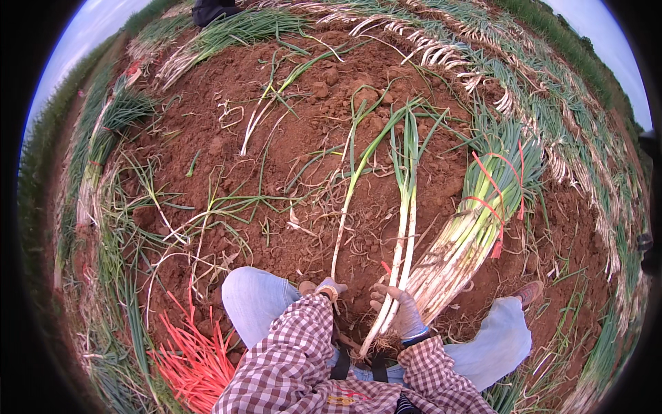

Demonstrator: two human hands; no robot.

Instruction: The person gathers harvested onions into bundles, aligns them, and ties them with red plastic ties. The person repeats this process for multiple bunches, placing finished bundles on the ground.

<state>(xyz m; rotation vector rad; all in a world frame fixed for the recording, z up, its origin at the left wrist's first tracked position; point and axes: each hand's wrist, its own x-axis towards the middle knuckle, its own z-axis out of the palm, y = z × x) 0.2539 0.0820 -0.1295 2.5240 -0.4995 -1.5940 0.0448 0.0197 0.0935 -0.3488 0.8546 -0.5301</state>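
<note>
My left hand (331,287), in a glove, grips a single long green onion (343,227) low on its white shank. The leaves of that stalk stretch away from me over the soil. In my gloved right hand (402,309) are two green onions (406,222), held side by side near their root end. Dirty roots (384,342) hang below the right hand, close to my lap. Just right of these lies a thick bundle of green onions (447,251), bound around its leaves with red plastic ties (486,203).
A heap of loose red plastic strips (194,357) lies by my left knee. Stray onions (207,217) and dry leaves litter the reddish soil (305,129). Another tied bundle (95,160) is at the far left. Rows of pulled onions (439,49) curve around the right. Part of a person (213,11) shows at the top.
</note>
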